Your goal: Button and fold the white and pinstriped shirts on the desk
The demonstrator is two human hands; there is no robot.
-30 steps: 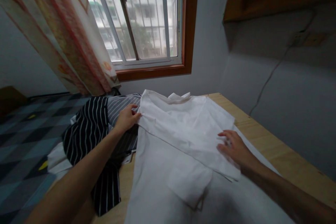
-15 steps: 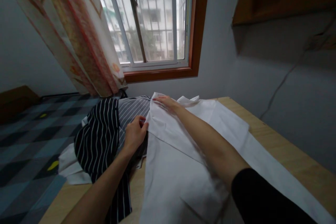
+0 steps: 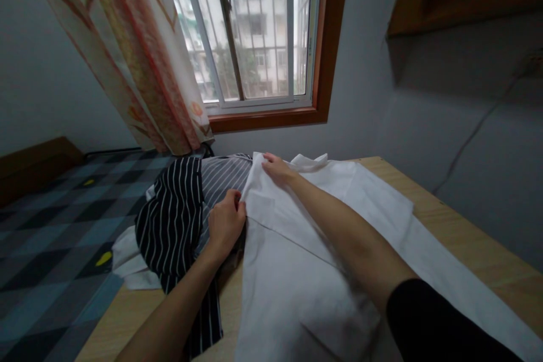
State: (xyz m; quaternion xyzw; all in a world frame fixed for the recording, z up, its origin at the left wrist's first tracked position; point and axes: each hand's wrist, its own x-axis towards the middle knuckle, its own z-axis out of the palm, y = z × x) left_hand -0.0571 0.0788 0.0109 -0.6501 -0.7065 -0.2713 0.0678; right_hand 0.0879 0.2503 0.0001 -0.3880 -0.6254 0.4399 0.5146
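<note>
A white shirt (image 3: 297, 271) lies spread over a wooden table (image 3: 462, 243), with one part folded across its upper half. My left hand (image 3: 226, 222) is closed on the left edge of that fold, fingers curled round the cloth. My right hand (image 3: 276, 169) reaches across the shirt and pinches the fold's far left corner, near the collar (image 3: 311, 162). Both hands sit close together at the shirt's left side.
A black and grey striped garment (image 3: 178, 215) is heaped at the table's left end, over some white cloth (image 3: 127, 263). Behind it are a window (image 3: 254, 34) and a patterned curtain (image 3: 127, 51). A checkered floor (image 3: 55, 215) lies to the left, a grey wall (image 3: 466, 124) to the right.
My right hand left the shirt's right side, crossed over and took the fold's far left corner. My left hand kept its hold on the left edge. The camera turned slightly.
</note>
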